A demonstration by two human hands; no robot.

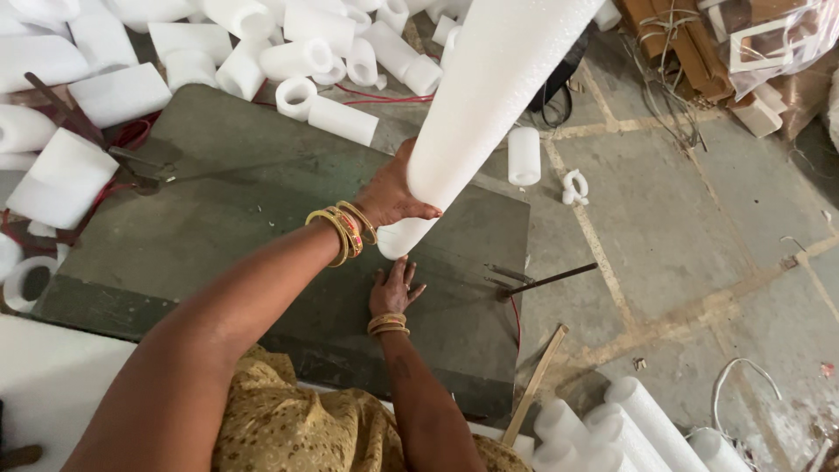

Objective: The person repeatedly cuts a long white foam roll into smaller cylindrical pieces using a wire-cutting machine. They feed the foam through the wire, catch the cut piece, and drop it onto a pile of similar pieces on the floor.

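Left hand (391, 194) gripping a long white foam tube (489, 96), fingers wrapping its lower end (standing tilted over the green surface (218, 227)), right hand (393, 288) pressing flat, fingers spreading wide, cut foam pieces (297, 61) lying beyond.

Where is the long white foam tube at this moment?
In the head view, the long white foam tube stands tilted at centre, its lower end on the dark green board, gripped by the left hand just above the flat right hand.

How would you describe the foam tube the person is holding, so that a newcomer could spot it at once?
Start at the dark green board on the floor. Above its right half, the left hand grips a long white foam tube near its lower end. Unlike the short cut pieces heaped behind, it is uncut and held upright.
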